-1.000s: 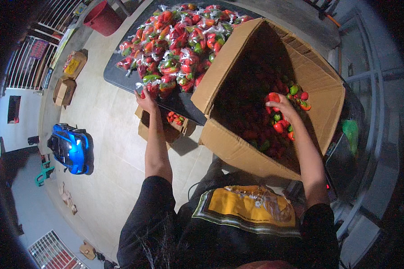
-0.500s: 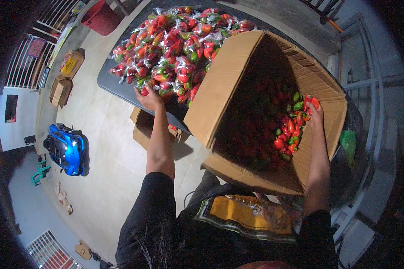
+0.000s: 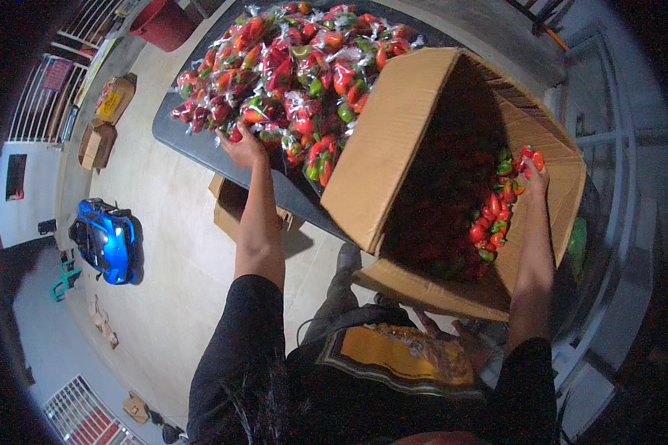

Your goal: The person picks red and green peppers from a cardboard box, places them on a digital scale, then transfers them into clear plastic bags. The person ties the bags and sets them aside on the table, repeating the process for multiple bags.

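Many clear plastic bags of red and green peppers lie heaped on a dark table. At the heap's near left edge, my left hand has its fingers closed around a red pepper; whether that one is bagged I cannot make out. A large open cardboard box stands tilted toward me at the right. Loose peppers lie inside it, many deep in shadow. My right hand is inside against the box's right side, closed on red peppers by its fingertips.
Under the table's near edge stands a smaller cardboard box. A blue toy car is on the pale floor at left. Farther back are a red tub and two small cartons. A glass-panelled frame runs along the right.
The view has shifted slightly. My left hand, still on the pepper, has moved a little farther in along the heap. My right hand remains in the box with peppers in its fingers.
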The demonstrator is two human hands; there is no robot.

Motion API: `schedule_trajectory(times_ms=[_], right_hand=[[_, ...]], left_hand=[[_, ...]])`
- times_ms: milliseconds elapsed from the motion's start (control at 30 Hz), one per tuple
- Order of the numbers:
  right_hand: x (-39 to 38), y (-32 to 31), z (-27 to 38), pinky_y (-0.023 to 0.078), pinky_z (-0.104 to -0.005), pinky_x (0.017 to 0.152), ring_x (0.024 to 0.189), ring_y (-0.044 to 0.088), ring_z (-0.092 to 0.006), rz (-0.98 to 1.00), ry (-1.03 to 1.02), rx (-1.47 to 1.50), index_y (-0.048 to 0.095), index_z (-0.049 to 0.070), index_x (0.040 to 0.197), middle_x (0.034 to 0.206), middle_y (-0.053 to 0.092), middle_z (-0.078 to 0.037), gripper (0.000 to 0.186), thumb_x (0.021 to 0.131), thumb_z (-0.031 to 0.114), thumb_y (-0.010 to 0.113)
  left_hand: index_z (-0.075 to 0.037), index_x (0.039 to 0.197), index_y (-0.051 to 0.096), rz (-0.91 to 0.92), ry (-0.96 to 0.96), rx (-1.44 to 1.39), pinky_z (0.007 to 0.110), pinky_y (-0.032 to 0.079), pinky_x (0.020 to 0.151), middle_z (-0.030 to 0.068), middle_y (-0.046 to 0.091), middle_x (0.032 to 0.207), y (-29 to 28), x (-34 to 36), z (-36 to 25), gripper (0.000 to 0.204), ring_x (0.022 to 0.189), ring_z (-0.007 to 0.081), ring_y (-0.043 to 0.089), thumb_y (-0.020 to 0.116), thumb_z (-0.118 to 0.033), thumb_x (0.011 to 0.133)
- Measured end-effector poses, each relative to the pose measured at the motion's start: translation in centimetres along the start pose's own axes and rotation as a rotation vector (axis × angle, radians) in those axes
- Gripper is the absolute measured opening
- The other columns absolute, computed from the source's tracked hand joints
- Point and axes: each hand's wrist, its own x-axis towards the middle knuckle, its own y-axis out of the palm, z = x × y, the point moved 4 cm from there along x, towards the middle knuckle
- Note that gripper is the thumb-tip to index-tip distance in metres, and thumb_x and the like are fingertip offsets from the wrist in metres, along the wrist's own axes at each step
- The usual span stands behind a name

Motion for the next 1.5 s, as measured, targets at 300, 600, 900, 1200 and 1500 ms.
schedule_trajectory(times_ms=[300, 600, 900, 1200, 1500], right_hand=[[-1.6, 2.4, -0.3, 0.046, -0.0253, 0.066, 0.075, 0.059, -0.013, 0.054, 0.076, -0.362, 0.059, 0.006, 0.106, 0.093, 0.063, -0.002, 0.037, 0.072, 0.015, 0.071], [-4.6, 4.7, 3.7, 0.044, -0.0269, 0.072, 0.077, 0.057, -0.0128, 0.147, 0.008, -0.384, 0.059, 0.004, 0.103, 0.089, 0.062, -0.002, 0.036, 0.071, 0.015, 0.072], [-9.6, 6.1, 3.8, 0.042, -0.0221, 0.06, 0.064, 0.052, -0.0078, 0.197, 0.044, -0.312, 0.058, 0.009, 0.1, 0.083, 0.06, 0.002, 0.033, 0.072, 0.021, 0.072], [-10.1, 7.5, 5.6, 0.041, -0.0214, 0.058, 0.063, 0.051, -0.0071, 0.225, 0.046, -0.31, 0.055, 0.009, 0.103, 0.081, 0.058, 0.002, 0.035, 0.074, 0.019, 0.072], [-11.4, 7.8, 8.3, 0.041, -0.0218, 0.064, 0.073, 0.054, -0.0084, 0.203, -0.009, -0.207, 0.055, 0.008, 0.107, 0.091, 0.059, 0.001, 0.036, 0.076, 0.017, 0.07]], left_hand=[[-0.005, 0.128, 0.046, 0.195, 0.115, -0.151, 0.038, 0.036, 0.096, 0.0185, 0.05, 0.123, -1.7, 1.0, 3.5, 0.064, 0.115, 0.0331, 0.047, 0.063, -0.042, 0.079], [-0.004, 0.129, 0.044, 0.198, 0.054, -0.059, 0.039, 0.037, 0.095, 0.0207, 0.049, 0.125, -4.3, 2.6, 5.0, 0.066, 0.114, 0.0345, 0.047, 0.062, -0.043, 0.079], [-0.004, 0.132, 0.042, 0.123, 0.1, -0.171, 0.039, 0.037, 0.095, 0.0214, 0.05, 0.121, -4.4, 12.6, 8.8, 0.073, 0.11, 0.0345, 0.049, 0.062, -0.048, 0.077], [-0.003, 0.121, 0.053, 0.199, 0.101, 0.124, 0.037, 0.043, 0.087, 0.0187, 0.059, 0.105, -4.9, 12.6, 6.4, 0.067, 0.099, 0.0319, 0.056, 0.064, -0.049, 0.074], [0.0, 0.086, 0.063, 0.043, -0.207, -0.148, 0.031, 0.045, 0.072, 0.0072, 0.064, 0.081, -5.3, 12.8, 10.3, 0.049, 0.073, 0.0169, 0.059, 0.068, -0.047, 0.072]])
